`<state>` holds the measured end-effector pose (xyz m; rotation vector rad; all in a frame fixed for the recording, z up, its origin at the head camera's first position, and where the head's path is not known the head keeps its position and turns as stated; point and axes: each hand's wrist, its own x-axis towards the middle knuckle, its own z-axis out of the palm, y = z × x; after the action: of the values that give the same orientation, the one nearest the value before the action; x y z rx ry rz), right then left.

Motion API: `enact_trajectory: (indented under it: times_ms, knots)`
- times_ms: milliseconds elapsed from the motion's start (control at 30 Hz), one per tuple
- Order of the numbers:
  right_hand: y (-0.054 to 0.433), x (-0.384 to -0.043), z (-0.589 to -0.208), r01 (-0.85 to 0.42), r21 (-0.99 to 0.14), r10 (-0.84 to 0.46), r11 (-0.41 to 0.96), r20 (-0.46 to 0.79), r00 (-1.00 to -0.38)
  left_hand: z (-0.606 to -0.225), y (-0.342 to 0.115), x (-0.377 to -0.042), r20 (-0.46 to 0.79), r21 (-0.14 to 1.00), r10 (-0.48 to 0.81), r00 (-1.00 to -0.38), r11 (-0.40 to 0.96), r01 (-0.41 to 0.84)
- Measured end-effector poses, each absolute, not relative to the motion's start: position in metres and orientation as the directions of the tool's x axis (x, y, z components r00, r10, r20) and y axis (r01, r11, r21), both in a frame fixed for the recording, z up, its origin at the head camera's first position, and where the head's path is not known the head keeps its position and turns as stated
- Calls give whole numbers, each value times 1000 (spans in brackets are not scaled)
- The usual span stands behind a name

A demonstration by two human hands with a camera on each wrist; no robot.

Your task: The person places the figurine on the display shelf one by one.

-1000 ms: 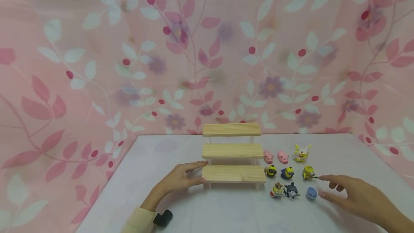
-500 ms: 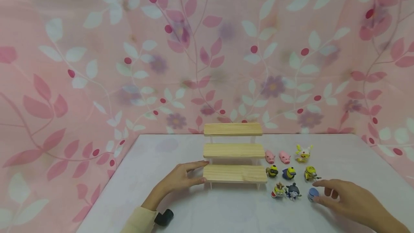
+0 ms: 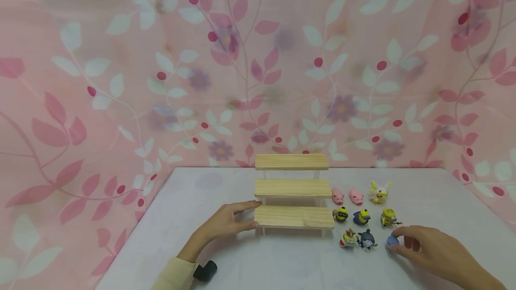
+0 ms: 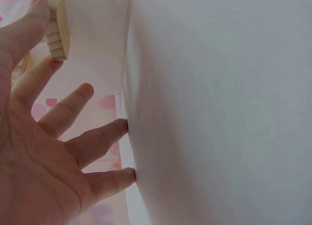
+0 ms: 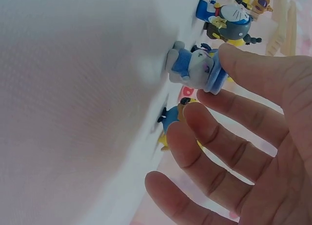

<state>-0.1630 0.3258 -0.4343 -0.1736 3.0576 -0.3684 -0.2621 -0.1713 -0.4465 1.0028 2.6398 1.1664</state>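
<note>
The right hand point(image 3: 437, 249) is pinching a blue-hatted figurine point(image 5: 192, 69) at the near right of the toy group.

A second ago that hand was hovering apart from the figurine; now its thumb and index finger are closing on the hat, while the left hand point(image 3: 221, 225) is staying at the end of the lowest plank of a three-tier wooden shelf point(image 3: 294, 216). The white desk point(image 3: 278, 265) is carrying the shelf and toys, including two pink pig figurines point(image 3: 337, 197), and a pink floral backdrop point(image 3: 258, 79) is rising behind. The right grip is clamping the hat, its other fingers spreading loosely; the left grip is standing wide apart, thumb and index finger touching the plank's end, two other fingertips meeting the desk.
</note>
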Motion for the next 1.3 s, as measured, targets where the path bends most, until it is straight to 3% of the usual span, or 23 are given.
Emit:
enact_trajectory:
  times_ms: [367, 900, 1100, 1300]
  knots:
    - [325, -160, -435, -111, -239, -124, 965, -43, -991, -447, -172, -262, 187, 678, 603, -775, 492, 546]
    - [321, -150, -414, -195, -170, -177, 966, 114, -978, -445, -171, -259, 205, 670, 607, -767, 485, 563]
    - [314, -149, -403, -185, -177, -167, 967, 114, -979, -446, -171, -260, 199, 664, 606, -770, 495, 561]
    - [301, -149, -389, -252, -179, -220, 951, 180, -959, -446, -171, -262, 196, 663, 608, -769, 496, 561]
